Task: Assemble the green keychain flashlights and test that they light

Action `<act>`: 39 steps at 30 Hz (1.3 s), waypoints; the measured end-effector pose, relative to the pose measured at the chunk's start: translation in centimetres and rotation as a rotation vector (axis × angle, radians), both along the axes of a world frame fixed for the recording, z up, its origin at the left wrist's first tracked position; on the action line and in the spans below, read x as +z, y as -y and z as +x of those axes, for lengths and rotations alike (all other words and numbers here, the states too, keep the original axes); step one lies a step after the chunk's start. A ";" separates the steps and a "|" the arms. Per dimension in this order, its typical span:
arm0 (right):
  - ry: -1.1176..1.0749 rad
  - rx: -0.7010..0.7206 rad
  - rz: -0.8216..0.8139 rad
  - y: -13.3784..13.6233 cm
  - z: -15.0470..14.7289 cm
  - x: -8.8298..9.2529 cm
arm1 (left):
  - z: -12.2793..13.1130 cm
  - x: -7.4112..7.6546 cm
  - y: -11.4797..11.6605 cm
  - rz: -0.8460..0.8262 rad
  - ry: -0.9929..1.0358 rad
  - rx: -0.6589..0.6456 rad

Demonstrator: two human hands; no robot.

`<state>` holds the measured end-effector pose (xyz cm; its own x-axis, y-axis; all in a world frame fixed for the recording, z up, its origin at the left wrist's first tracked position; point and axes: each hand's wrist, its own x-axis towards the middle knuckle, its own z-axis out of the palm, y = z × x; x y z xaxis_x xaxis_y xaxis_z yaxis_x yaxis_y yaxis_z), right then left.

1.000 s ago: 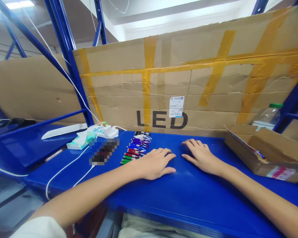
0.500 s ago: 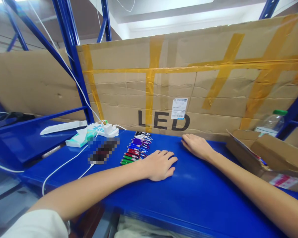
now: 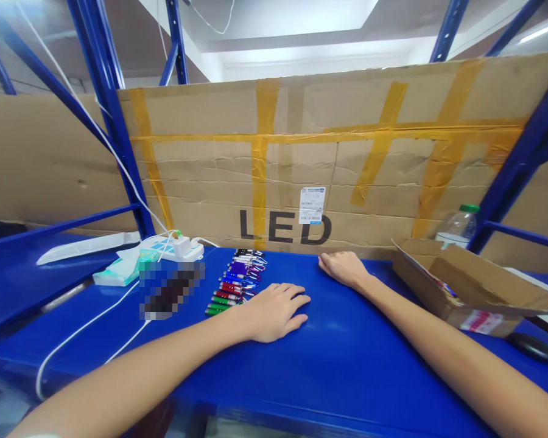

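My left hand lies palm down on the blue shelf top, its fingers spread, with nothing seen in it. Just left of it is a row of small keychain flashlights with carabiner clips, in green, red, blue, purple, white and black. The left wrist and forearm pass close to the green ones at the near end. My right hand rests farther back near the cardboard, fingers curled in, and no object shows in it. Its fingertips are tucked out of sight.
A large cardboard panel marked LED stands behind. To the right are an open cardboard box, a green-capped bottle and a black computer mouse. On the left lie a tissue pack, a power strip, cables and a blurred-out dark object.
The view has shifted right, bringing the mouse into sight. My right hand's fingers have curled in more. My left hand stays spread beside the flashlights.
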<state>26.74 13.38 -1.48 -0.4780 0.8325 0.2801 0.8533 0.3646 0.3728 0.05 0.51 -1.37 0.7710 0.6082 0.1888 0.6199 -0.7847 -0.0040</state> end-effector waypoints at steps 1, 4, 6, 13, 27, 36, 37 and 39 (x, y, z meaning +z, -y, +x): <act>0.010 -0.009 -0.013 0.0 -0.1 -0.1 | -0.1 0.0 0.0 -0.004 0.002 -0.003; 0.037 -0.027 -0.052 0.1 -0.3 0.0 | -0.2 -0.2 0.0 -0.014 0.008 -0.004; 0.050 -0.033 -0.074 0.5 -0.4 0.2 | -0.2 -0.3 -0.1 -0.012 0.014 -0.002; 0.063 -0.026 -0.116 1.3 -0.7 0.5 | -0.3 -0.1 0.2 -0.016 0.008 0.002; 0.046 -0.035 -0.153 1.6 -0.9 0.9 | -0.4 0.2 0.3 -0.035 -0.016 0.008; 0.038 -0.032 -0.153 1.6 -0.8 0.7 | -0.4 0.3 0.4 -0.043 -0.020 0.014; 0.037 -0.031 -0.153 1.6 -0.8 0.7 | -0.4 0.4 0.4 -0.047 -0.023 0.015; 0.032 -0.033 -0.152 1.6 -0.8 0.7 | -0.4 0.4 0.5 -0.053 -0.027 0.017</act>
<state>25.91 11.82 -0.81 -0.4561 0.8797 0.1349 0.8545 0.3905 0.3426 -0.31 0.06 -0.95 0.7647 0.6300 0.1355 0.6336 -0.7734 0.0201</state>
